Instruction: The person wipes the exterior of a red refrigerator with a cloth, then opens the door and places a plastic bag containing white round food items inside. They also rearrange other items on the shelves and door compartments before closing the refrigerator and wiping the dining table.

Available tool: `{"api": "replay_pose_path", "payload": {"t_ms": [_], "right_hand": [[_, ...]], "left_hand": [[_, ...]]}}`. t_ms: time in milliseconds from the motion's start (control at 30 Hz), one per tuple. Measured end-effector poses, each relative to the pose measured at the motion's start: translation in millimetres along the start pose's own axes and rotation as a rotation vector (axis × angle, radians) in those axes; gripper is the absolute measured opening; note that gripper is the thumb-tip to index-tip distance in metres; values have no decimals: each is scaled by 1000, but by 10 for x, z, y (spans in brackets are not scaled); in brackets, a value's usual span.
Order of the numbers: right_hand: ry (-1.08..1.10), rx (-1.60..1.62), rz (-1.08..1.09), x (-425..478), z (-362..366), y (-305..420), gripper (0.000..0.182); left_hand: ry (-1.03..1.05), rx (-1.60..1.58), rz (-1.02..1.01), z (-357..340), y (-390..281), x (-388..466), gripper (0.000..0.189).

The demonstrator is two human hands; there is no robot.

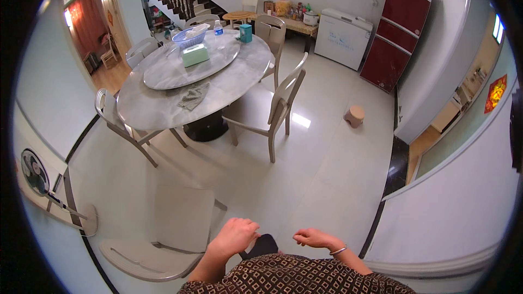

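Both of my hands hang in front of my body above the tiled floor (294, 188), and I see nothing in either of them. My left hand (238, 233) is loosely curled, near the seat of a beige chair (186, 216) that stands at my left. Bent inward at the wrist, my right hand (314, 237) has its fingers drawn together; a silver bangle (338, 250) circles that wrist. Between the hands a dark trouser leg (263, 246) shows below my patterned top (294, 275).
Ahead stands an oval marble-look table (151, 108) with a turntable (163, 79), a green tissue box (196, 55), a blue basket (188, 41) and a grey cloth (194, 96). A chair (282, 102) and a small stool (354, 116) stand rightward. A fan (36, 171) is at far left.
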State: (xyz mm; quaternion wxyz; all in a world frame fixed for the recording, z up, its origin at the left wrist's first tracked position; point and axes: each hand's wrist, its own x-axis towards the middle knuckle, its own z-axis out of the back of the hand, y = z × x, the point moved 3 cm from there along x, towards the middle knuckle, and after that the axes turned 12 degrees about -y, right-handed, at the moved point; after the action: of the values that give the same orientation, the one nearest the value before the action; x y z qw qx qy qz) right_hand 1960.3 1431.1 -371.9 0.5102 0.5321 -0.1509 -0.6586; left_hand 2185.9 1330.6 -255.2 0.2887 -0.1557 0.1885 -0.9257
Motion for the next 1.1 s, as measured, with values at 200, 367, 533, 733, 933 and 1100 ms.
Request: {"api": "replay_pose_path", "payload": {"t_ms": [200,367,533,733,933,1100], "right_hand": [[3,54,114,541,912,-150,37],[-156,-90,5,999,2071,-582,35],[-353,205,-92,1282,3382,-839,35],[-639,195,-219,1644,4639,-1561,31],[-663,23,-304,2207,6362,-2135,32],[-666,-229,-92,3130,7815,-1687,34]], "left_hand": [[136,81,82,-324,170,1220,27],[118,134,-6,-504,280,2664,24],[34,50,-158,-525,185,4088,20],[184,-41,-254,-806,191,5417,17],[34,-36,-150,-1063,447,6776,14],[-133,-62,-138,-998,491,7874,11]]}}
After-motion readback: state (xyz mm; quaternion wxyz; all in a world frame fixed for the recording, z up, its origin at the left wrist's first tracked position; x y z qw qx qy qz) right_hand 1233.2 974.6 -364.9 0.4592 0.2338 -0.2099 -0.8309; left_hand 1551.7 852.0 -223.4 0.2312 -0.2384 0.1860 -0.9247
